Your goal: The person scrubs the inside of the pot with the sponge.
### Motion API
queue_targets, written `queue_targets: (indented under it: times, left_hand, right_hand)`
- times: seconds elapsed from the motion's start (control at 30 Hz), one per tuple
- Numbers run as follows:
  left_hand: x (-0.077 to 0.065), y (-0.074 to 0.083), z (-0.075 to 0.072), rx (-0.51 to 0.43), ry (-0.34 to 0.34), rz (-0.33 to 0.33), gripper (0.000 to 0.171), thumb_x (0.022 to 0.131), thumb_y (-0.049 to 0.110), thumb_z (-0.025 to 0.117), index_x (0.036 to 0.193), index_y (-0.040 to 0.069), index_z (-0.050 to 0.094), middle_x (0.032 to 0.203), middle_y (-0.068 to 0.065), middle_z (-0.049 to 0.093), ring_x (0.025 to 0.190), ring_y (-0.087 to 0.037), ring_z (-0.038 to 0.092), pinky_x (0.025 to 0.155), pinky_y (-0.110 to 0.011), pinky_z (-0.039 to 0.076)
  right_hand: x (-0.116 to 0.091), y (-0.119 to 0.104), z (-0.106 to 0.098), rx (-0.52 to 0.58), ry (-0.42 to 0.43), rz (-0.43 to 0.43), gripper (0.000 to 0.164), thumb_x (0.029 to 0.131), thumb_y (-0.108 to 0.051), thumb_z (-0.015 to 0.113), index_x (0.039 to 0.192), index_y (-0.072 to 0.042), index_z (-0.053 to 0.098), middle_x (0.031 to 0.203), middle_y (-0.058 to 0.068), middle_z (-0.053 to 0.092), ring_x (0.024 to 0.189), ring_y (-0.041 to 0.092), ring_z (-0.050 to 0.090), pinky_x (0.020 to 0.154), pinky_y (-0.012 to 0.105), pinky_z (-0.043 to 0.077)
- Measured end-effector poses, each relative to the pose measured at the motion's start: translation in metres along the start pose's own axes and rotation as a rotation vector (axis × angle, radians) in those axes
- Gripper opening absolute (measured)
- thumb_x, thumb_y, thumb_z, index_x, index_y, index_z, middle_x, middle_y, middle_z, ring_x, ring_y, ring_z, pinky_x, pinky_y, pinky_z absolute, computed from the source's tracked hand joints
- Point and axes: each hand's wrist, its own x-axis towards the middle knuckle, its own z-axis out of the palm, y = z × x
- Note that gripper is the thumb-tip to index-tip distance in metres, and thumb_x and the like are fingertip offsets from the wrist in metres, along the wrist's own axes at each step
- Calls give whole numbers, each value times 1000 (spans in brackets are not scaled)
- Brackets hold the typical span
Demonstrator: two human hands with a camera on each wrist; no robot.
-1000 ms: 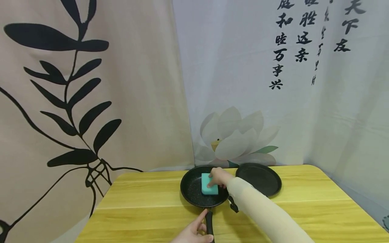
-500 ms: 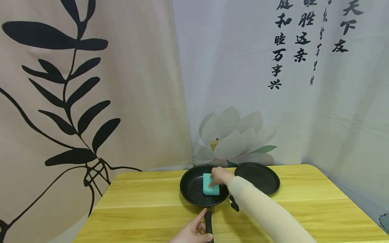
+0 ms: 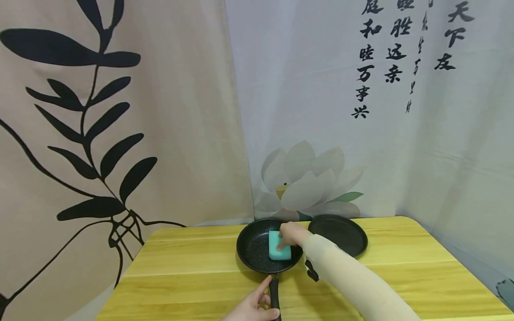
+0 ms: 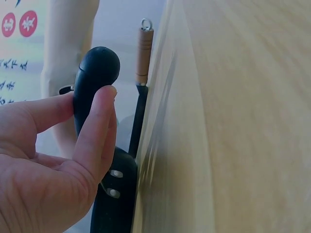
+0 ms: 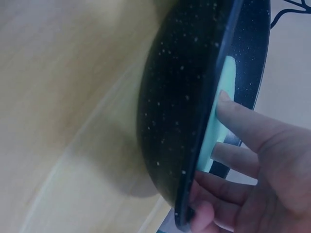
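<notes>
A black speckled frying pan (image 3: 250, 249) sits on the table, its handle (image 3: 274, 294) toward me. My left hand (image 3: 257, 305) pinches that handle between thumb and fingers, one finger stretched up along it near the pan. The left wrist view shows the handle (image 4: 97, 73) between the thumb and fingers. Inside the pan lies a turquoise sponge (image 3: 278, 252). My right hand (image 3: 292, 235) reaches in from the right and grips the sponge, thumb and fingertips bent onto it. In the right wrist view the sponge (image 5: 226, 87) is partly hidden by the pan's rim, and lower fingers lie right at that rim.
A flat, round black pan (image 3: 341, 234) lies just right of the frying pan, partly behind my right sleeve (image 3: 353, 281). A wooden handle with a metal ring (image 4: 144, 56) shows in the left wrist view. A printed curtain (image 3: 192, 111) hangs behind the wooden table (image 3: 192, 276).
The sponge and my right hand have shifted slightly to the right and toward me within the pan. My left hand stays on the handle. The head view has turned a little.
</notes>
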Motion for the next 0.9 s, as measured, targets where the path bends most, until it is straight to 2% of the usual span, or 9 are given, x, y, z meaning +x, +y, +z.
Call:
queue_targets:
  times: [0.1,0.27,0.37,0.5,0.9]
  left_hand:
    - [0,0,0,-3,-10,17,84,93,5,62,151,-8,1,92,-6,61,72,-9,62,67,-23,50]
    - [1,0,-1,22,-18,43,84,94,6,62,150,-9,2,90,-5,61,72,-8,61,66,-21,49]
    - [1,0,-1,38,-15,40,84,93,6,62,150,-10,2,91,-5,62,74,-10,61,68,-22,49]
    - [1,0,0,38,-10,24,84,93,6,62,150,-9,3,92,-6,62,75,-10,62,68,-23,50]
    - [4,-5,1,15,-7,20,86,93,5,62,151,-8,1,93,-7,62,72,-10,63,67,-23,51]
  right_hand:
    - [-4,-1,-1,-6,-3,-5,49,77,-35,82,119,-12,71,87,-1,68,60,14,57,63,32,49]
    - [-9,-2,-2,-20,8,-23,48,77,-37,82,119,-15,71,109,3,69,65,15,59,71,34,51]
    - [-10,-3,-1,-30,14,-43,47,77,-37,82,117,-15,72,116,4,68,81,18,64,80,37,52]
    - [-12,-5,0,-28,13,-60,48,76,-37,83,117,-14,72,118,5,67,99,22,64,87,40,51]
    - [-13,-5,2,-10,-1,-65,47,76,-37,83,117,-16,72,120,3,67,102,22,63,87,40,51]
